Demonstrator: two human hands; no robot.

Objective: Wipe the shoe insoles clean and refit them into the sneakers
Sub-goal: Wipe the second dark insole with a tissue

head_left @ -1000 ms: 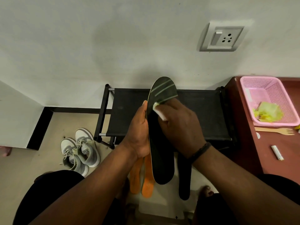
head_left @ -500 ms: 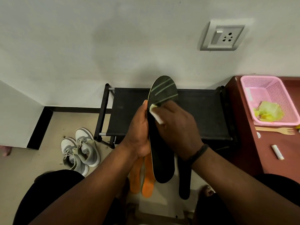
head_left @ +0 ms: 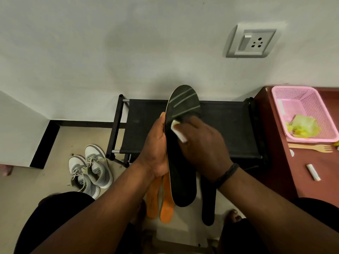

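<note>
While the dark insole is held upright along its edge by the curled left hand, its face is kept turned up for the white wipe, which is pressed on by the bent fingers of the right hand. Below, orange insoles and another dark insole are partly hidden. Farther left, the sneakers are left waiting beside the black rack; their insides cannot be made out.
</note>
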